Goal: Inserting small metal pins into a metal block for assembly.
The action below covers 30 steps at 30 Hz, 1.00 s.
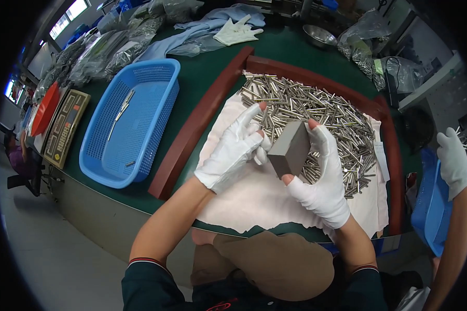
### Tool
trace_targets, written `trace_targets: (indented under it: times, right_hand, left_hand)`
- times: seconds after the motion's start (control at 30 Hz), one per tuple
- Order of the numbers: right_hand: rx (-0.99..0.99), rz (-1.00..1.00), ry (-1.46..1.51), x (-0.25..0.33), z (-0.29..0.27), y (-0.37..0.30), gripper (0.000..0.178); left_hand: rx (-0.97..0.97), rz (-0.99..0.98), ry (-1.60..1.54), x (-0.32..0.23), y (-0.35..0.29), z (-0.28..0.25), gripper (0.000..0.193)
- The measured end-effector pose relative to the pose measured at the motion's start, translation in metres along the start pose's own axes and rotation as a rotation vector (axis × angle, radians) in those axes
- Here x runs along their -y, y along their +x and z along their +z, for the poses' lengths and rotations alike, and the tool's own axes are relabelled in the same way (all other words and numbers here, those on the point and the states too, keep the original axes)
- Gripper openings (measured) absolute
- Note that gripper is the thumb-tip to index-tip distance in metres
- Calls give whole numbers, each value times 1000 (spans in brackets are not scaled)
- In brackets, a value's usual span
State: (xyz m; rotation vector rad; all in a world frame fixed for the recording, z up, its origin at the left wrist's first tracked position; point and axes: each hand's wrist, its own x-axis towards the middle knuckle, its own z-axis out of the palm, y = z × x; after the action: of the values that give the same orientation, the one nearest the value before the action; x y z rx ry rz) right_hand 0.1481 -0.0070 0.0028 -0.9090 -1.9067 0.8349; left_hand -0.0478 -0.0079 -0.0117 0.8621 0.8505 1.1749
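My right hand [324, 179], in a white glove with bare fingertips, grips a dark grey rectangular block [291, 150], which looks like an abrasive block. The block is tilted over the pile of short metal pins [342, 129]. Beside it on the left is my left hand [237, 146], gloved the same way, with thumb and forefinger apart and the other fingers partly curled. No object shows plainly in that hand. Under the pins lies a pale pink cloth [244, 202], its bare part nearest me.
A dark red wooden frame [202, 124] borders the cloth on the green table. To the left stands a blue plastic basket [166, 124] with a few metal rods. Bagged parts [124, 54], a white glove [238, 32] and a metal bowl [319, 36] lie behind. A co-worker's gloved hand [454, 160] is at right.
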Motion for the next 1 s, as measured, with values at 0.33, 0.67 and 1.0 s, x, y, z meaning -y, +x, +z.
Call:
trace_targets:
  times: [0.33, 0.67, 1.0]
  right_hand:
    - [88, 201, 241, 0, -6, 6, 71]
    - [98, 156, 211, -8, -7, 7, 70]
    - [-33, 169, 127, -8, -14, 10, 66]
  left_hand:
    - [94, 212, 290, 14, -2, 13, 65]
    - [106, 297, 429, 19, -5, 12, 64]
    - [-41, 125, 200, 1, -3, 15, 70]
